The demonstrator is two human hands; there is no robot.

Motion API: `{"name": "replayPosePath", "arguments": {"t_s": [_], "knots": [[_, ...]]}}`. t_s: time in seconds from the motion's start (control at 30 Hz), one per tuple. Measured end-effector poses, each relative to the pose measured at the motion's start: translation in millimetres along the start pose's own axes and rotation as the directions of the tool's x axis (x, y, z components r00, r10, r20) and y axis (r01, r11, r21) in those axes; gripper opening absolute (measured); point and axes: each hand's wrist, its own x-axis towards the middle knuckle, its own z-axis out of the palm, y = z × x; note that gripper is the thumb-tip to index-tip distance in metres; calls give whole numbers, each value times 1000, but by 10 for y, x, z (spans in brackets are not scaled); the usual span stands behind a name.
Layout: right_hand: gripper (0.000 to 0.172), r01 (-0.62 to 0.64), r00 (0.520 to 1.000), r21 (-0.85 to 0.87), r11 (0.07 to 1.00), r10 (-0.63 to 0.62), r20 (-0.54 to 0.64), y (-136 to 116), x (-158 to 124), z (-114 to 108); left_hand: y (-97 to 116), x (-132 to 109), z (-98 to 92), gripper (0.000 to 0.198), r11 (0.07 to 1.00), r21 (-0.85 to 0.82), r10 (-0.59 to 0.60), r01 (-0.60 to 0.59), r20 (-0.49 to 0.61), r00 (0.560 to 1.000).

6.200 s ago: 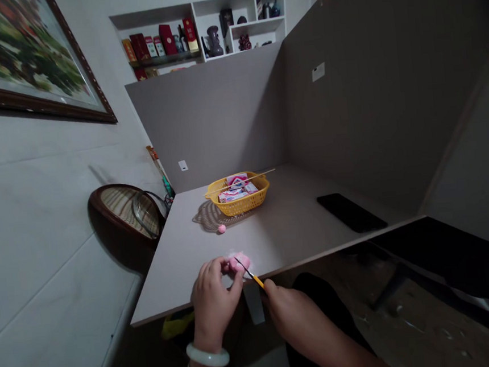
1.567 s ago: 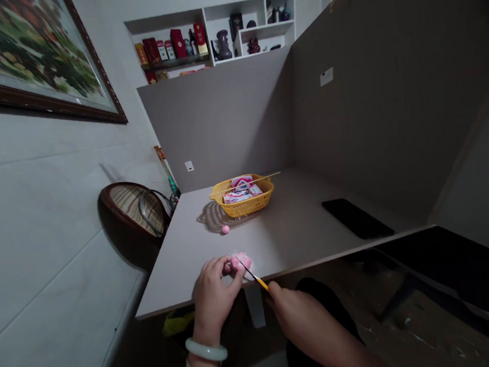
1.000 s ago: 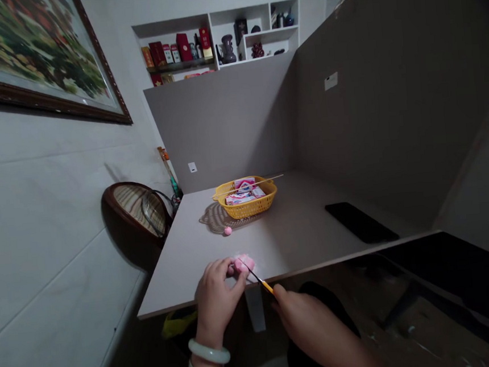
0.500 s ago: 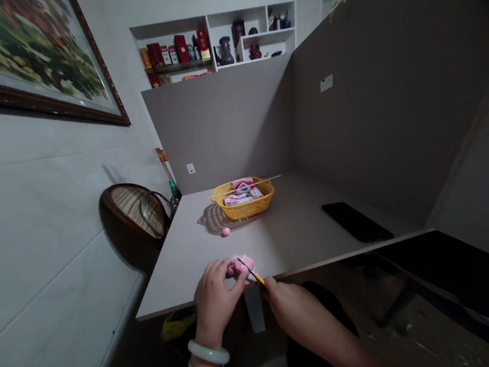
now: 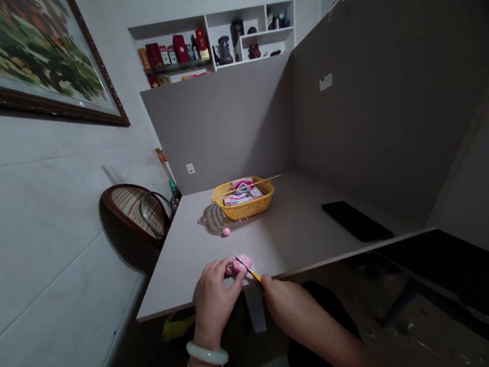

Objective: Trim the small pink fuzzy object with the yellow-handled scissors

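Observation:
My left hand [image 5: 215, 297] is closed around a fluffy pink wad [image 5: 243, 262] that rests on the grey desk [image 5: 291, 231] near its front edge. My right hand [image 5: 280, 300] pinches a thin tool with a yellow handle and dark tip [image 5: 249, 271], and the tip pokes into the pink wad. A small pink ball [image 5: 226, 231] lies farther back on the desk, apart from both hands.
A yellow basket [image 5: 246, 206] with small packets and a long stick across it stands at the back. A black phone [image 5: 357, 221] lies to the right. Grey partition walls close the back and right. A brown chair [image 5: 131, 216] stands left of the desk.
My right hand with the tool has slid slightly toward the pink wad, pushing the tip in deeper. The left hand keeps hold of the wad in the same place.

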Motion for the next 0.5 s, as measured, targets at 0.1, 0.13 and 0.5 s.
{"name": "replayPosePath", "arguments": {"t_s": [0.1, 0.13, 0.5], "knots": [[21, -3, 1000, 26, 1000, 4, -7, -42, 65, 11, 6, 25, -11, 23, 1000, -9, -21, 22, 16, 1000], [21, -2, 1000, 40, 999, 3, -12, -45, 63, 27, 11, 36, -12, 22, 1000, -8, -30, 31, 23, 999], [20, 6, 999, 58, 998, -3, -42, -37, 40, 126, 84, 35, 67, 18, 992, -4, -128, 127, -38, 991]]}}
